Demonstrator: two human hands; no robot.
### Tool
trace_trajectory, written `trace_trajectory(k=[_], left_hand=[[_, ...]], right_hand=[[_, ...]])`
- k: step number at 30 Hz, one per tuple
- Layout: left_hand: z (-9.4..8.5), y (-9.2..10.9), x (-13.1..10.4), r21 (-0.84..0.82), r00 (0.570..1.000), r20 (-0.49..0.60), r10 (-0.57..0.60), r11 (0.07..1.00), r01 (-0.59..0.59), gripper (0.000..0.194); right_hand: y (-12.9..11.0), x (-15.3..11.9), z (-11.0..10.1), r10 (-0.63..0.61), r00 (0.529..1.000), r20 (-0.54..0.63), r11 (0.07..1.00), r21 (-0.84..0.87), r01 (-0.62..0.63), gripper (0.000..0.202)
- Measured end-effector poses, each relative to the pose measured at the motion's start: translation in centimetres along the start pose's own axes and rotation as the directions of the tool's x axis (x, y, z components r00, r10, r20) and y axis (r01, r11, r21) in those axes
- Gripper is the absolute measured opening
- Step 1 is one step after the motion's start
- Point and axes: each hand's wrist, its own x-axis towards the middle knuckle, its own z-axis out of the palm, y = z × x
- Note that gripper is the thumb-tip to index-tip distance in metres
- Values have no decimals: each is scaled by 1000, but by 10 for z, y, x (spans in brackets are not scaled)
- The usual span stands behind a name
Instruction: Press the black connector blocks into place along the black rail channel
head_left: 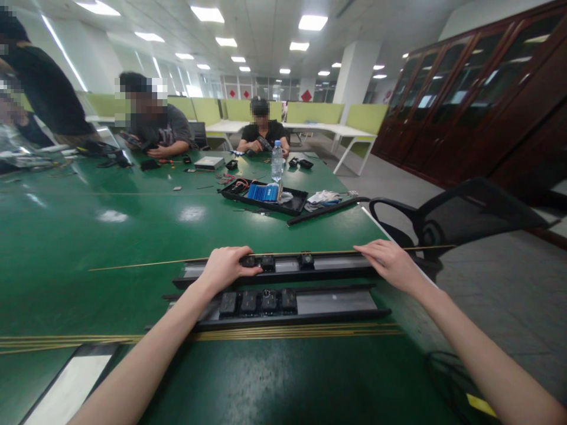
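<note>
A long thin brass-coloured rod (146, 265) lies along the far edge of a black channel rail (341, 261) with a grey inner face. My right hand (387, 262) pinches this rod near the rail's right end. At the left part of the same rail, my left hand (225, 267) has thumb and fingers closed around a small black block (248, 261); the rod passes by its fingertips. Other black blocks (306, 260) sit in that rail. Nearer to me, a second black rail (341, 301) holds several larger black blocks (248, 303) in a row.
Several brass rods (301, 334) lie in front of the rails on the green table (133, 236). Beyond are a black tray (292, 203), a water bottle (277, 160), gloves (325, 198) and a black strip (323, 212). A chair (465, 212) stands right; co-workers (261, 130) are across.
</note>
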Motion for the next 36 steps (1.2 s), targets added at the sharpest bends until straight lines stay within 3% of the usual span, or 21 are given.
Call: trace_trajectory(k=[9, 26, 36], left_hand=[[0, 0, 1, -1, 1000, 13, -5, 1000, 5, 51], [0, 1, 0, -9, 1000, 4, -6, 1000, 6, 49], [-1, -1, 0, 2, 1000, 2, -5, 1000, 5, 51]], right_hand=[[15, -11, -3, 28, 1000, -4, 1000, -14, -28, 31], [21, -19, -8, 92, 995, -34, 994, -50, -93, 30], [42, -27, -12, 147, 988, -41, 986, -73, -149, 28]])
